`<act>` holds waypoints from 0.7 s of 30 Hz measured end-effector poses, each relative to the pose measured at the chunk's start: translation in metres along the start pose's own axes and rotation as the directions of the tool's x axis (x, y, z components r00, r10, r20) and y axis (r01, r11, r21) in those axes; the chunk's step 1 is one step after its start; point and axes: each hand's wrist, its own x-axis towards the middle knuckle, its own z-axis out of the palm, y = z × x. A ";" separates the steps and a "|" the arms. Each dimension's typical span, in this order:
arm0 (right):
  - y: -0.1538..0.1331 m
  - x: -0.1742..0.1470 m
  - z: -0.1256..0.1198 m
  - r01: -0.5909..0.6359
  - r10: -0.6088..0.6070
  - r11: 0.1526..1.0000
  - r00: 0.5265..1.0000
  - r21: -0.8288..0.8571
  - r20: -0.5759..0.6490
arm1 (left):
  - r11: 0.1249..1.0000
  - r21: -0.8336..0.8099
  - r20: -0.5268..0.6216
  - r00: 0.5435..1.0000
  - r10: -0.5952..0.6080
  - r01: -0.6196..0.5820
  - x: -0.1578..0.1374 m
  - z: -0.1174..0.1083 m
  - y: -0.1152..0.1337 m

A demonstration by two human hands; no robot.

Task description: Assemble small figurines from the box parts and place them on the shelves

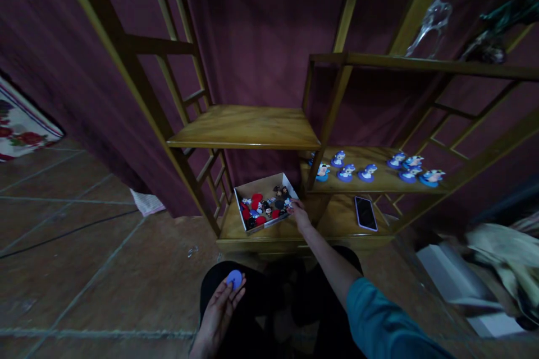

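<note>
A round purple-blue disc, like a small figurine base, is pinched in my left hand above my left thigh. My right hand reaches forward to the right edge of a shallow white cardboard box. Its fingers are drawn together over the box's contents, by a small whitish piece; what they grip is too small to make out. Inside the box lie several small figurine pieces in red, black, brown, white and blue. The box rests on the low shelf of a wooden unit.
Several blue-and-purple figurines stand on the right-hand shelf. Below them lies a phone. A wooden shelf board overhangs behind the box. White boxes and pale cloth sit on the floor at right. A dark cable crosses the tiles.
</note>
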 end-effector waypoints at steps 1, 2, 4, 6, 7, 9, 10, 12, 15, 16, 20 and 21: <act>0.000 0.002 -0.003 0.024 -0.024 0.999 1.000 -0.044 0.006 | 1.000 0.001 0.007 1.000 0.008 -0.008 0.000 -0.001 -0.001; 0.000 0.002 -0.005 0.053 -0.052 0.995 0.998 -0.090 0.020 | 1.000 0.006 0.020 1.000 0.015 -0.015 0.001 -0.002 -0.001; 0.000 0.001 -0.010 0.117 -0.107 0.977 0.992 -0.180 0.066 | 1.000 0.016 0.048 0.999 0.025 -0.026 0.002 -0.004 -0.003; -0.002 -0.002 -0.012 0.177 -0.148 0.949 0.981 -0.261 0.126 | 0.999 0.023 0.055 0.998 0.032 -0.034 0.002 -0.004 -0.004; -0.003 -0.003 -0.013 0.203 -0.163 0.933 0.974 -0.296 0.155 | 0.999 0.024 0.049 0.998 0.035 -0.036 0.002 -0.004 -0.005; -0.006 -0.003 -0.014 0.249 -0.184 0.901 0.961 -0.354 0.207 | 0.999 0.026 0.033 0.999 0.039 -0.039 0.001 -0.002 -0.005; -0.007 -0.003 -0.014 0.267 -0.188 0.886 0.955 -0.379 0.231 | 0.999 0.031 0.023 0.999 0.036 -0.037 0.000 -0.001 -0.004; -0.008 -0.002 -0.015 0.292 -0.185 0.859 0.943 -0.421 0.278 | 0.999 0.038 0.005 1.000 0.023 -0.023 -0.001 0.001 -0.003; -0.007 -0.002 -0.017 0.317 -0.166 0.829 0.926 -0.461 0.338 | 0.999 0.043 -0.028 1.000 0.001 0.000 -0.001 0.004 -0.002; -0.006 -0.003 -0.017 0.324 -0.163 0.823 0.922 -0.467 0.352 | 0.999 0.048 -0.043 0.999 0.003 -0.001 0.000 0.004 -0.002; -0.002 -0.014 -0.012 0.357 -0.180 0.819 0.903 -0.449 0.389 | 0.994 0.098 -0.088 0.995 0.053 -0.044 0.009 0.005 -0.005; 0.000 -0.019 -0.009 0.363 -0.187 0.822 0.899 -0.438 0.396 | 0.992 0.112 -0.089 0.994 0.066 -0.056 0.011 0.005 -0.007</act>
